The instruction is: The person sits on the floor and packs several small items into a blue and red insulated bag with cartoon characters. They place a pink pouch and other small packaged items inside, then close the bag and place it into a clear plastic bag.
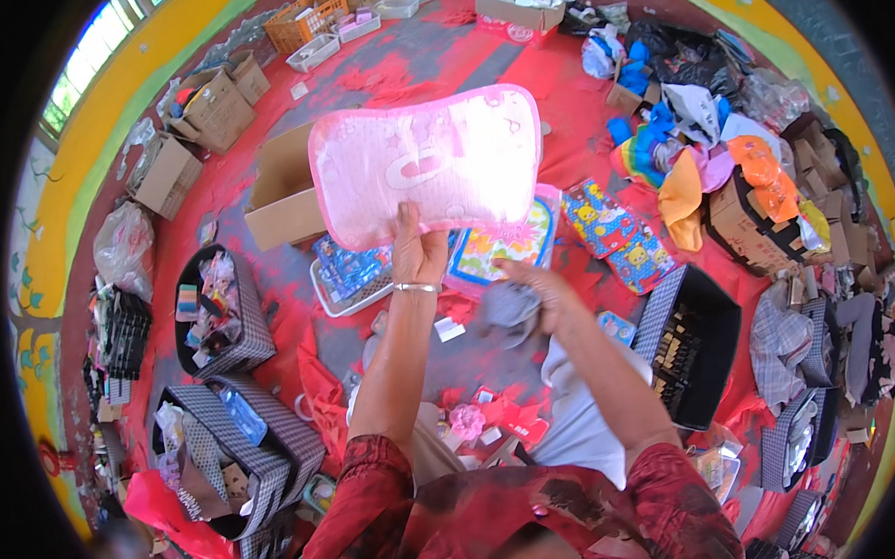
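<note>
My left hand (419,249) is raised in front of me, fingers pinched on the lower edge of a shiny pink pillow-shaped pad (365,169). The pad has rounded corners, a darker pink border and a pale printed pattern; glare washes out its right side. My right hand (546,288) is closed around a crumpled grey cloth (510,315), slightly blurred. Below the pad lies a pad with a colourful flower print and blue border (513,246), partly covered. Left of it, a white basket (355,304) holds blue packages (353,268).
An opened cardboard box (278,226) stands behind the pad. Patterned fabric bins (252,336) sit at left, and a black-lined bin (720,319) at right. Blue cartoon-print packages (614,234) lie on the red-stained floor (391,79). Heaped bags and boxes (731,201) line the right wall.
</note>
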Demonstrator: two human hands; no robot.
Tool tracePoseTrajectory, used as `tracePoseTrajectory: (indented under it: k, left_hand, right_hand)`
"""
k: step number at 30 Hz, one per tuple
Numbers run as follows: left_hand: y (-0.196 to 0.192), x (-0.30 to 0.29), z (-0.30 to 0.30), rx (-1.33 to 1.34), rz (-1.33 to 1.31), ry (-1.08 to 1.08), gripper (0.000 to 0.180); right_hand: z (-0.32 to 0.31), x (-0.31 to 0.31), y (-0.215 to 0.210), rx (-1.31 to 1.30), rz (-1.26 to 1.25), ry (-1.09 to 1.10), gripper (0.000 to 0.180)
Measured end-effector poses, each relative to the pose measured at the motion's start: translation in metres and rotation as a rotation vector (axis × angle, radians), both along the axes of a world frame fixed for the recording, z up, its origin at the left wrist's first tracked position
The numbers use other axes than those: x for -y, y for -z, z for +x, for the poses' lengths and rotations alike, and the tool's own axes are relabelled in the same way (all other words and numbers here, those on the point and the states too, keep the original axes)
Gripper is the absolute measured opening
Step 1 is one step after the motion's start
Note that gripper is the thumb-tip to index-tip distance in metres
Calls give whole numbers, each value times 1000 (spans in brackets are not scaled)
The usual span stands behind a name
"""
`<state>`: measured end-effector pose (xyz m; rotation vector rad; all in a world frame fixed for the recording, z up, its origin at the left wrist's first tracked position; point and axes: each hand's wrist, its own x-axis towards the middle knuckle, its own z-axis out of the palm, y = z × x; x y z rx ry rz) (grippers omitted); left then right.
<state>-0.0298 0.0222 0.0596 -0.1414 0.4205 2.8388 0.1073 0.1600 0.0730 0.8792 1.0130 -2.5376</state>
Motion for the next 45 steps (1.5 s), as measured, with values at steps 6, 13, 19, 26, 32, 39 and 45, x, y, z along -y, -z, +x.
tracePoseTrajectory:
  k: [6,13,19,26,32,39,45]
  left_hand:
    - [-9,-28,37,-34,-175,138,23]
    - [-27,-34,67,-846,-999,374,49]
    - [0,-27,62,-286,-950,707,37]
    - [23,2,47,-138,-807,734,24]
    - [14,6,47,-98,-734,763,22]
    - [14,14,45,-69,-733,759,23]
    - [5,19,42,-156,-670,716,30]
  right_hand:
    - [-35,10,-3,-236,98,274,40]
    - [-31,-72,-10,-473,-126,594,32]
    - [6,-154,-8,-654,-290,777,43]
    - [21,-194,15,-988,-523,751,31]
    - [27,-229,45,-1103,200,1015,31]
    - [15,-182,24,-1337,-213,714,28]
    - [3,-139,-20,-1272,-245,698,25]
